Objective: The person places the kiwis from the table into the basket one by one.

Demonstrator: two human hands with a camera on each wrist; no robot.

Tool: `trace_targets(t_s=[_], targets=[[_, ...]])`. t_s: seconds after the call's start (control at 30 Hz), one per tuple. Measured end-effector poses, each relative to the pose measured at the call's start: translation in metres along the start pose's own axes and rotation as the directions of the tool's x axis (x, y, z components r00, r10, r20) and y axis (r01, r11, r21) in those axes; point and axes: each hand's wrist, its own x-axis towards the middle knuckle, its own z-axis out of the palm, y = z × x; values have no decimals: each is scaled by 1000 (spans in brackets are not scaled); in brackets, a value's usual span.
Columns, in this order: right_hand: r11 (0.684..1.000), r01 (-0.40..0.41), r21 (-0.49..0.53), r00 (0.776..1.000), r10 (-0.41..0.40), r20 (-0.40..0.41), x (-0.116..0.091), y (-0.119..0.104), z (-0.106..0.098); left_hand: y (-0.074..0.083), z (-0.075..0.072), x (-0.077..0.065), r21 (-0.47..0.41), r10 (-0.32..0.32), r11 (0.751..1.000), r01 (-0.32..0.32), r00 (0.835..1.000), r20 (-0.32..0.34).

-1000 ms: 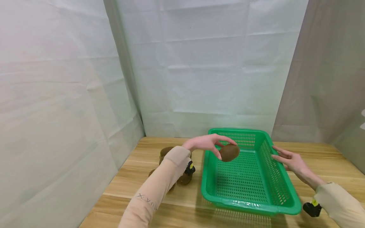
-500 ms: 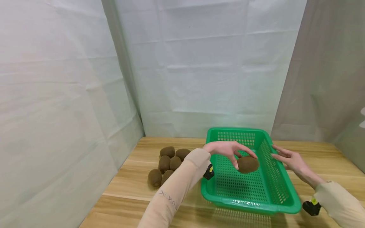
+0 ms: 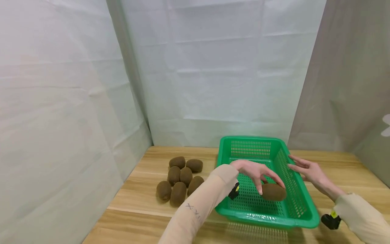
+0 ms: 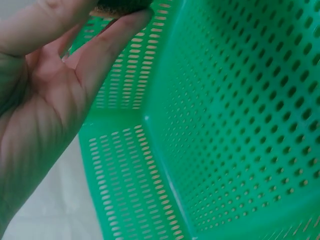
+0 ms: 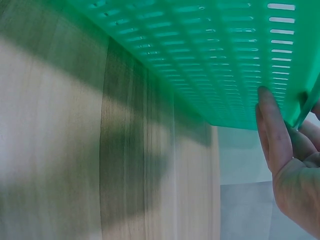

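One kiwi (image 3: 274, 192) pinched by my left hand (image 3: 254, 171), low inside the green basket (image 3: 274, 221); bottom contact unclear. Best set it down before loosening. My right hand (image 3: 314, 173), fingers extended, touches the side, good for steadying.

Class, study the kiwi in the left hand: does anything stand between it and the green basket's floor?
Nothing visible does. The left hand holds the kiwi over the green basket, whose perforated floor shows bare around it; the part behind hand and kiwi is hidden.
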Motion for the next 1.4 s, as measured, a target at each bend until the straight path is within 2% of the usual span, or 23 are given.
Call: trace_targets(t_s=[0.23,0.37,0.8,1.07,1.27,1.4], targets=[[1000,24,11,1000,-24,11,0,0,0,-6,9,14,-136,-53,989,62,996,66],[1000,26,10,1000,-26,15,0,0,1,-11,13,20,-159,-78,983,90,994,78],[1000,22,12,1000,-22,5,0,3,1,-26,21,31,-149,-113,980,130,987,116],[1000,24,5,1000,-24,4,1,3,1,-26,24,35,-190,-129,970,153,983,131],[1000,28,6,1000,-28,4,1,4,1,-25,24,36,-166,-114,976,137,983,145],[999,28,15,1000,-28,3,1,5,1,-23,24,35,-171,-134,973,157,981,140]])
